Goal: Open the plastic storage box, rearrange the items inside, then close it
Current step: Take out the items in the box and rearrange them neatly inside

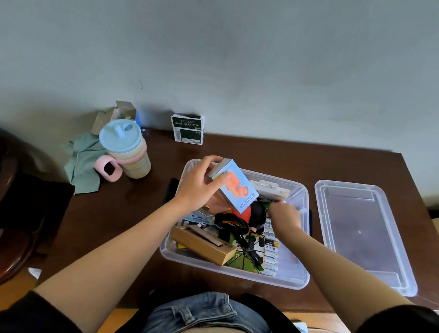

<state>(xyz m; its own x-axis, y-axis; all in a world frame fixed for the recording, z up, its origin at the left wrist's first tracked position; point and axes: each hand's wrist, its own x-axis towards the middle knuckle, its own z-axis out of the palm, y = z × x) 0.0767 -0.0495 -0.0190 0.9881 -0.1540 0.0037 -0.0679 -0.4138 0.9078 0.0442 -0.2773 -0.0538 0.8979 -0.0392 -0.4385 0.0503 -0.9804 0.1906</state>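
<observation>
Over the open plastic storage box (pixel 299 279) at the table's (pixel 344 163) near edge, the left hand (pixel 197 187) pinches the mini fan carton (pixel 234 187), light and stiff, best gripped across its long sides, while the right hand's (pixel 285 215) fingers, buried in clutter, can't be read.

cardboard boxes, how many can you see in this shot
3 clearly: a light blue mini fan box gripped by the left hand, a brown kraft box inside the clear plastic storage box, a green-and-white carton by the wall. Others may be hidden.
</observation>
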